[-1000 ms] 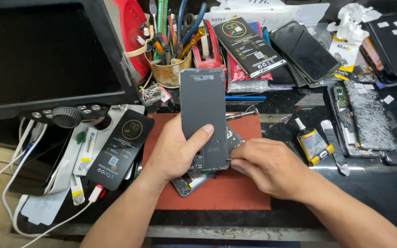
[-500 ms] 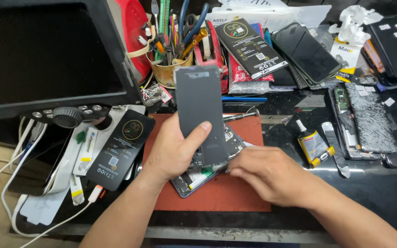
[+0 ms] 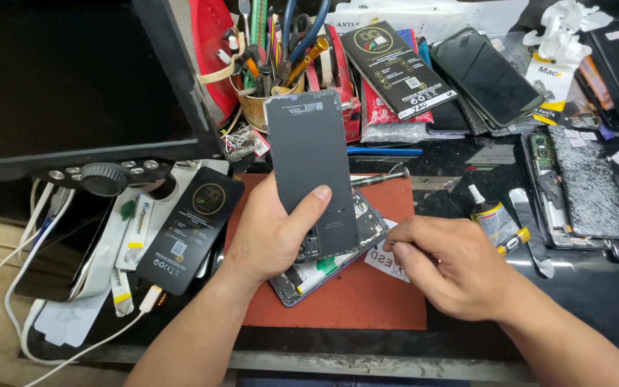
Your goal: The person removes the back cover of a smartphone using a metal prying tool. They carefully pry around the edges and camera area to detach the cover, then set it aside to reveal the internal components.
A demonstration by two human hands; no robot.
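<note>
- The dark grey phone screen panel (image 3: 313, 168) stands tilted up off the opened phone body (image 3: 324, 269), which lies on the red work mat (image 3: 367, 308).
- The left hand (image 3: 274, 233) grips the panel's lower part, thumb pressed across its back face, the other fingers wrapped behind it.
- The right hand (image 3: 442, 265) sits just beside the phone's right edge, fingertips pinched together on something too small to make out.
- A small white slip (image 3: 381, 259) lies on the mat under that hand.
- A glue bottle (image 3: 492, 222) lies to the right on the dark bench.
- A cup of tools (image 3: 270, 68) stands behind the panel, a black monitor (image 3: 73, 86) at the left.
</note>
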